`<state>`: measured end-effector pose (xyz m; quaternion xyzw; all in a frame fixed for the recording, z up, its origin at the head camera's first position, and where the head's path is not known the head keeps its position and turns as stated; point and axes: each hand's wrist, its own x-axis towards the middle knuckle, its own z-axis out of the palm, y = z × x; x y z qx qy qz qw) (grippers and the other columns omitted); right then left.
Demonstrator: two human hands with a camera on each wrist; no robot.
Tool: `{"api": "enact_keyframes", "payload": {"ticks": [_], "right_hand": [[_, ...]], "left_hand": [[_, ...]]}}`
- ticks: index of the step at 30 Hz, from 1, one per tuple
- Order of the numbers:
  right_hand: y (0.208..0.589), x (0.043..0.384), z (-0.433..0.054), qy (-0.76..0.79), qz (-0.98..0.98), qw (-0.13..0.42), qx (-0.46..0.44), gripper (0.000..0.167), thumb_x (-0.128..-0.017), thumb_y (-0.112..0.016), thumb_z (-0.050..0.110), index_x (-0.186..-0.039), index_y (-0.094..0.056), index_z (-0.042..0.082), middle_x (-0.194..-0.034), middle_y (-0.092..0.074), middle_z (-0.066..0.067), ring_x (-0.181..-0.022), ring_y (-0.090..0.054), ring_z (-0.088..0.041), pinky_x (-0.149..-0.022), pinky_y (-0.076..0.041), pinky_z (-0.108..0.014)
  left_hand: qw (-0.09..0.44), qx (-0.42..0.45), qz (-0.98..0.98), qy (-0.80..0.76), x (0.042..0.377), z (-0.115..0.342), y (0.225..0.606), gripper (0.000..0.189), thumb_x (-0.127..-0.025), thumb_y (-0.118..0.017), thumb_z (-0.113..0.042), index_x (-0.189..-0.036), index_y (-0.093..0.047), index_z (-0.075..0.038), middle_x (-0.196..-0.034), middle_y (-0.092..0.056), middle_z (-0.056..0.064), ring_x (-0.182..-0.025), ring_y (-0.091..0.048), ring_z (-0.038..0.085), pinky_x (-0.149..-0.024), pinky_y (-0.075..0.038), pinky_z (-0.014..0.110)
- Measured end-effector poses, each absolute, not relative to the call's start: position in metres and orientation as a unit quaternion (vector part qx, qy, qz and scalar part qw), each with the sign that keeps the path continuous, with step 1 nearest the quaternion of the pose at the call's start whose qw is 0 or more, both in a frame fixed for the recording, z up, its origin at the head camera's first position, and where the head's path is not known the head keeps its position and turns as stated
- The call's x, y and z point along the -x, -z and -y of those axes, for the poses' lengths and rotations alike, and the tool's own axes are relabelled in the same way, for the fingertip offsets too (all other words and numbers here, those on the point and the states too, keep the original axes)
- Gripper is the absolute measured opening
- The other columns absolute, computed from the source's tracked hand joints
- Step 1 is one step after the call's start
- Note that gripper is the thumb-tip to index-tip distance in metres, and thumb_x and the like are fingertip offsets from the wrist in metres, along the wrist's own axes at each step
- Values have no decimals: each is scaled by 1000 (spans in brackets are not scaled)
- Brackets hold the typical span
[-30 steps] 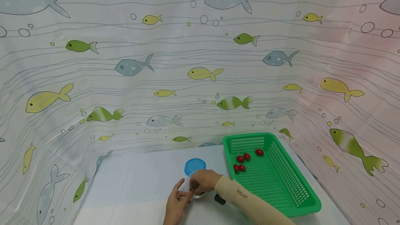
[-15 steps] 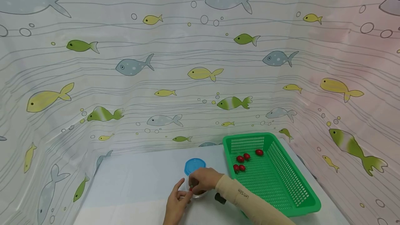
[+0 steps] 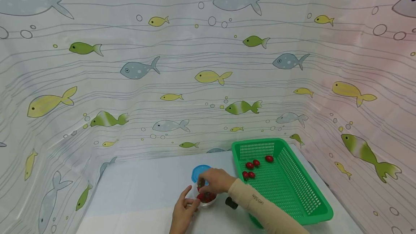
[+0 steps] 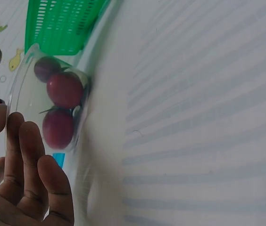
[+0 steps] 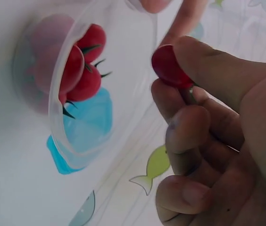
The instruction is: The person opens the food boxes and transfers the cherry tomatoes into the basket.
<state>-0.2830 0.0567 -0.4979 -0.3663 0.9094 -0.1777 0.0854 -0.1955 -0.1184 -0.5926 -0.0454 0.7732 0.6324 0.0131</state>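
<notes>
A clear plastic container [image 3: 208,204] with several red cherry tomatoes [image 5: 88,84] in it stands on the table. At its left side, my left hand [image 3: 184,209] grips it, fingertips against the outer wall and thumb at the rim, as the left wrist view shows. My right hand [image 3: 218,180] is just above the container. Between thumb and forefinger it pinches one cherry tomato [image 5: 170,66], while its other fingers curl loosely. Behind the container lies a blue lid [image 3: 199,172], partly covered by the right hand in the head view.
To the right stands a green perforated basket [image 3: 282,198] with several cherry tomatoes [image 3: 249,165] near its far left corner. The white table [image 3: 139,183] meets a fish-patterned curtain [image 3: 182,111] at the back, with more of it at both sides.
My right hand has risen from the container and shifted slightly away, holding a tomato; more tomatoes inside now show. The left hand stays in place.
</notes>
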Motion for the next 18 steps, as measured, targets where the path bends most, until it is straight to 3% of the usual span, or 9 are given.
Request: {"api": "enact_keyframes", "payload": {"ticks": [10, 18], "right_hand": [[486, 288, -71, 193, -909, 61, 364, 13, -90, -78, 37, -99, -73, 29, -93, -69, 20, -91, -63, -1, -79, -52, -29], [481, 297, -97, 255, -897, 55, 358, 11, -91, -77, 32, -99, -72, 25, -92, -67, 18, -81, -59, -3, -69, -49, -24]], "left_hand": [[15, 48, -773, -632, 196, 118, 592, 75, -96, -71, -32, -155, -35, -3, -92, -71, 7, -81, -68, 25, -64, -50, 29], [19, 66, -785, -615, 198, 115, 590, 72, -96, -71, -29, -154, -37, -4, -90, -70, 4, -80, -68, 22, -66, -51, 30]]}}
